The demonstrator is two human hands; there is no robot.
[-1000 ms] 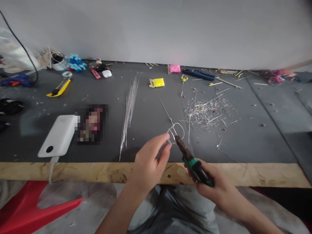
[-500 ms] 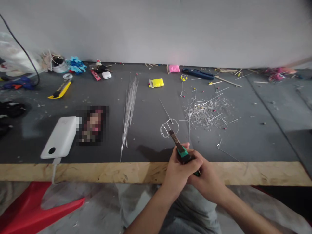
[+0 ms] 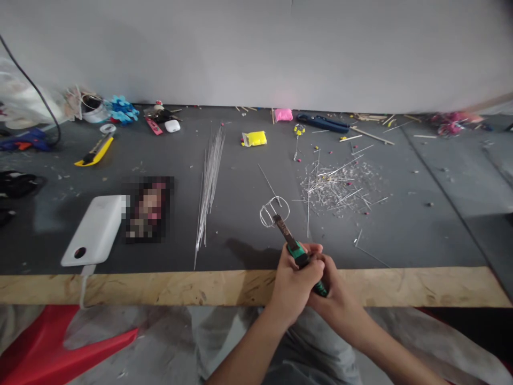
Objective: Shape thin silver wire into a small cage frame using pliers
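Both hands are wrapped round the green handles of a pair of pliers (image 3: 289, 239) above the table's front edge. My left hand (image 3: 292, 283) is closed over the handles from the left, and my right hand (image 3: 334, 299) grips them from the right and below. The pliers' dark jaws pinch a bent loop of silver wire (image 3: 269, 210), whose straight tail runs up and to the left over the dark mat. A bundle of straight silver wires (image 3: 209, 183) lies left of the loop.
A pile of cut wire bits (image 3: 340, 187) lies to the right. A white power bank (image 3: 94, 229) and a phone sit at left. Yellow clay (image 3: 255, 138), pink clay (image 3: 283, 114), a yellow cutter (image 3: 95, 152) and blue tools line the back. A plywood edge (image 3: 160, 286) fronts the table.
My left hand let go of the wire loop and moved onto the pliers' handles beside my right hand. The pliers and loop shifted slightly left.
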